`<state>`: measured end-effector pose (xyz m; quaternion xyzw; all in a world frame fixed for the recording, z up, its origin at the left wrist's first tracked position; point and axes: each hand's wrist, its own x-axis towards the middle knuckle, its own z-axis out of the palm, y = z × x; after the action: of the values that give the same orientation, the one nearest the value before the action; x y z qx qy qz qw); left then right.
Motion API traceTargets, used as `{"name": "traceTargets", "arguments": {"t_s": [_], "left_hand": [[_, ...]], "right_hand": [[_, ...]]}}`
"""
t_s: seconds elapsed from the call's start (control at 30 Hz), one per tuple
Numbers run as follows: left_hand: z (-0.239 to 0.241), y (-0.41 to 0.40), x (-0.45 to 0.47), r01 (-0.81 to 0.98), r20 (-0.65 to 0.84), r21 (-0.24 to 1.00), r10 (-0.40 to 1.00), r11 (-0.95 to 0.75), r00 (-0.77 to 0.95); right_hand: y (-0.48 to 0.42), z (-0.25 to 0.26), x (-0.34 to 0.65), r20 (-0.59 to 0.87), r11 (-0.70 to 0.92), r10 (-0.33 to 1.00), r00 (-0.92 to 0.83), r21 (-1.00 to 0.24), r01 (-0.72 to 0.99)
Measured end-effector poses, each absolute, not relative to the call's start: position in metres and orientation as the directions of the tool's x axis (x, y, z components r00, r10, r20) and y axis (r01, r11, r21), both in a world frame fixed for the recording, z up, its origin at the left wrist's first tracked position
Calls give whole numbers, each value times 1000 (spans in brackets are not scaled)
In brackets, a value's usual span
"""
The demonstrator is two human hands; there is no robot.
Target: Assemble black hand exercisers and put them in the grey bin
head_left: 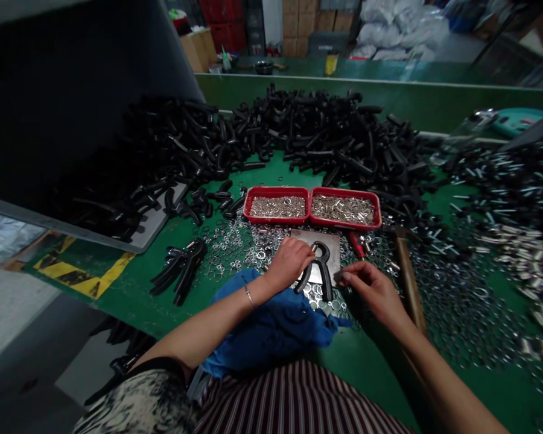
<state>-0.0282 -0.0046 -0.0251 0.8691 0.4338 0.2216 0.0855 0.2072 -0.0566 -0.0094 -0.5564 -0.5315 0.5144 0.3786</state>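
Observation:
My left hand is closed on the upper part of a black two-handled tool, shaped like a clamp or pliers, its handles spread toward me. A short metal pin shows at my left fingertips. Under the tool lies a flat metal plate. Right of the plate, my right hand is pinched around a small dark piece too blurred to name. A blue cloth is bunched beneath my left forearm. Loose metal rings lie between cloth and plate.
Two red trays of small metal parts stand beyond the plate. A hammer lies at right, near scattered rings and metal sleeves. Black handle parts are heaped behind. Several assembled black tools lie left.

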Motion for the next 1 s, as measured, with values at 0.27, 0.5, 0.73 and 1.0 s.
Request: {"name": "traceTargets", "arguments": {"t_s": [0.27,0.5,0.73,1.0], "left_hand": [[-28,-5,-30,694,321,339,771,-635,549],[-26,-10,-38,663,314,427,788,-615,529],[-28,-11,-37,687,295,409,799,-601,524],[-26,-16,-36,677,305,424,799,-601,518]], "right_hand": [[-50,-9,186,-174,-151,977,-120,-972,182],[-32,-19,173,148,191,981,-127,-855,482],[-14,-34,167,340,515,857,-388,-606,606],[-12,-38,168,343,579,815,-467,-481,658]]}}
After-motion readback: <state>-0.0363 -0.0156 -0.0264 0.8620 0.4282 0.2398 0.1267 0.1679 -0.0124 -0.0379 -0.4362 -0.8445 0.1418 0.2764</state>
